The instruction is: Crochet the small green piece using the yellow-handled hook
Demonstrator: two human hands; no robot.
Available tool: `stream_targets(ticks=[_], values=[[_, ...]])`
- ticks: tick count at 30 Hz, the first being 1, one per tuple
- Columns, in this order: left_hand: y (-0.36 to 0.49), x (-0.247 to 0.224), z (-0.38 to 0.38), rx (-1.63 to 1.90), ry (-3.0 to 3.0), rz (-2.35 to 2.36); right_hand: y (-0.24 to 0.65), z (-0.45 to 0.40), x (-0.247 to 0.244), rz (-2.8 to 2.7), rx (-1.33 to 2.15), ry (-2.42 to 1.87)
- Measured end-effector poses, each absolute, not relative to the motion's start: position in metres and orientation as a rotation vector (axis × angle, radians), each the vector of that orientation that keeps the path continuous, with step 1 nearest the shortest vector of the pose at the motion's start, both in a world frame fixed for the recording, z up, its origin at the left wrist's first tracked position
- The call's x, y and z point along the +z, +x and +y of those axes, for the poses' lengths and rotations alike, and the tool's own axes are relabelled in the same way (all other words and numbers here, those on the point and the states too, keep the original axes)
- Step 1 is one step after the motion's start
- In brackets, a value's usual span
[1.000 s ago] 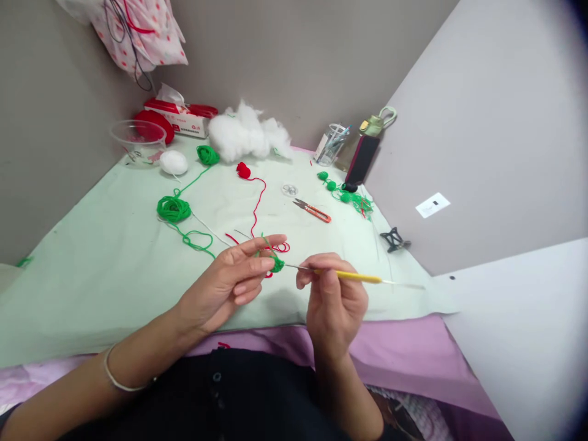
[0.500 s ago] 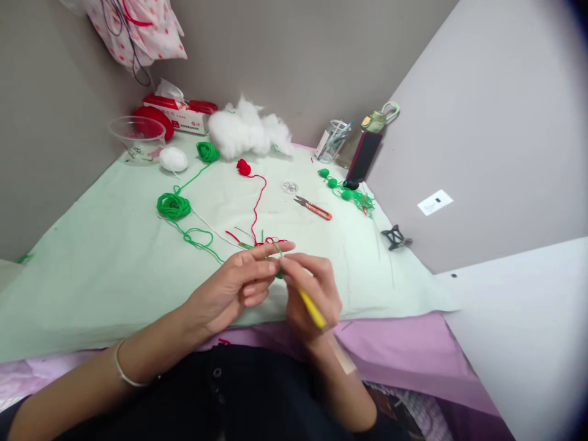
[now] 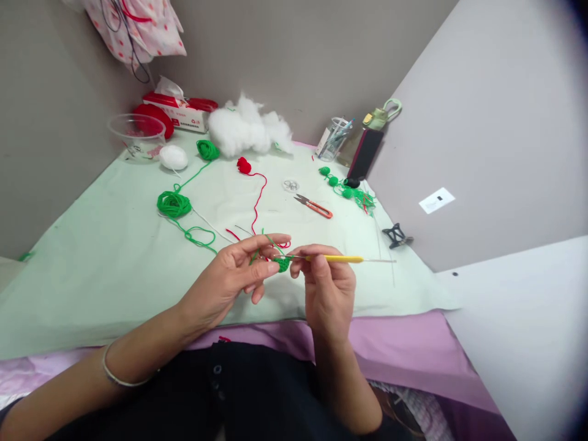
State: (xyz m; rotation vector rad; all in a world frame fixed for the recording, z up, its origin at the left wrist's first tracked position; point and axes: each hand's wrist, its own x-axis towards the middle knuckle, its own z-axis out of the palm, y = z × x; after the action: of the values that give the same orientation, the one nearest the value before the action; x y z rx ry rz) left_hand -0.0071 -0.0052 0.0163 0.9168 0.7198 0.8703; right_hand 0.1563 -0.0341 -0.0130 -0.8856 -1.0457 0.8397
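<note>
My left hand [image 3: 236, 269] pinches the green crochet piece [image 3: 283, 264] above the worktop [image 3: 114, 269], near its front edge. My right hand [image 3: 329, 288] grips the yellow-handled hook [image 3: 342, 259], shaft along the piece's top. Orange snips [image 3: 316, 208] lie farther back; green yarn coil [image 3: 173, 204] toward the left edge.

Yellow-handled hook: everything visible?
The yellow-handled hook is straight, with a plastic-looking grip and a thin shaft at each end, the left one metallic-looking. It lies nearly level, held in the right hand; its left end meets the green yarn piece in the left hand. Its tip is unclear.
</note>
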Motion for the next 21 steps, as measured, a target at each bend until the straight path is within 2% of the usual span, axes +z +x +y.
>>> stream_targets(ticks=[5, 8, 14, 18, 21], values=[[-0.01, 0.014, -0.004, 0.883, 0.955, 0.708, 0.158, -0.036, -0.01, -1.053, 0.859, -0.881], [-0.012, 0.012, -0.003, 0.902, 0.992, 0.711, 0.158, -0.042, -0.007, -1.169, 0.734, -0.933], [-0.007, 0.014, -0.009, 1.002, 1.116, 0.858, 0.155, -0.048, -0.014, -1.649, 0.107, -0.945], [-0.003, 0.015, -0.009, 0.948, 0.87, 0.734, 0.15, -0.042, -0.029, -1.686, -0.273, -0.958], [-0.004, 0.015, -0.004, 0.831, 0.659, 0.638, 0.149, -0.041, -0.028, -1.526, -0.03, -0.944]])
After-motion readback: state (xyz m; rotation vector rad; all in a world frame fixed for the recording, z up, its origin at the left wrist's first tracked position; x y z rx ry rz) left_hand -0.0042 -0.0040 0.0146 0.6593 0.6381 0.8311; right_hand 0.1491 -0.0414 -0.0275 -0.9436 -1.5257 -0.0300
